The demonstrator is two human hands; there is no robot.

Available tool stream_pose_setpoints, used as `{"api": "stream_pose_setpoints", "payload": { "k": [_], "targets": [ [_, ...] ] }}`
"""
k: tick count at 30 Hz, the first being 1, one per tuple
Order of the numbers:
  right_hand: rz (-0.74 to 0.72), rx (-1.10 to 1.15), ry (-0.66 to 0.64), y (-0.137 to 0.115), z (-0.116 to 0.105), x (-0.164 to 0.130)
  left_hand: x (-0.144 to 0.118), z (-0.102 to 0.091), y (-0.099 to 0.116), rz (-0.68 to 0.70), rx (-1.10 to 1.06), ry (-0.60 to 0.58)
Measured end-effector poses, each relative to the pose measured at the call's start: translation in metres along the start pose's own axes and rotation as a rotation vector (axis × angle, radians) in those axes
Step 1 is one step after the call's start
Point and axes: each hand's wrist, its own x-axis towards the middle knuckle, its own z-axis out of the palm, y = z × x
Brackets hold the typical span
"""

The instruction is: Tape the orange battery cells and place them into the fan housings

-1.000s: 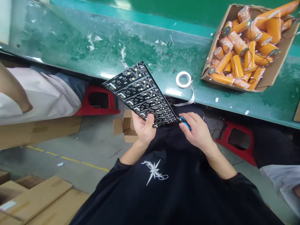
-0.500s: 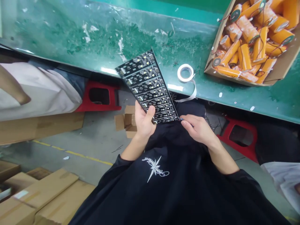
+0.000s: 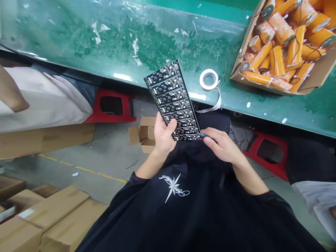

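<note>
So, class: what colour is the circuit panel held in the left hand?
Black panel, with small white parts; head view.

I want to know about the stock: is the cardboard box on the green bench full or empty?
Full. The box lies open on the bench, and orange cylinders with wires are heaped in it up to its walls.

Factory bench area, grey concrete floor.
Green worktop [image 3: 105, 42], scuffed, white scraps, glare along its front edge. 2 red stools [image 3: 111, 106] under the bench. Yellow floor line [image 3: 86, 170]. Cardboard boxes [image 3: 52, 220] lower left, 1 small open carton [image 3: 143, 134] on the floor.
</note>
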Motion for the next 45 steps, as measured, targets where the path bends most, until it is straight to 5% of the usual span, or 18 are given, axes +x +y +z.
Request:
{"api": "stream_pose_setpoints", "payload": {
  "k": [13,28,36,45],
  "targets": [
    [0.057,-0.164,0.140,0.003,0.007,-0.003,0.001,0.001,-0.005,0.203,0.081,0.019],
    [0.051,-0.256,0.200,0.002,0.009,0.003,-0.004,0.001,-0.007,0.182,0.142,0.066],
    [0.023,0.298,-0.056,0.007,0.006,0.007,0.001,0.005,0.003,-0.177,-0.058,-0.114],
    [0.048,-0.075,0.165,0.005,0.011,0.001,-0.002,0.002,-0.004,0.152,0.132,0.003]
  ]
}}
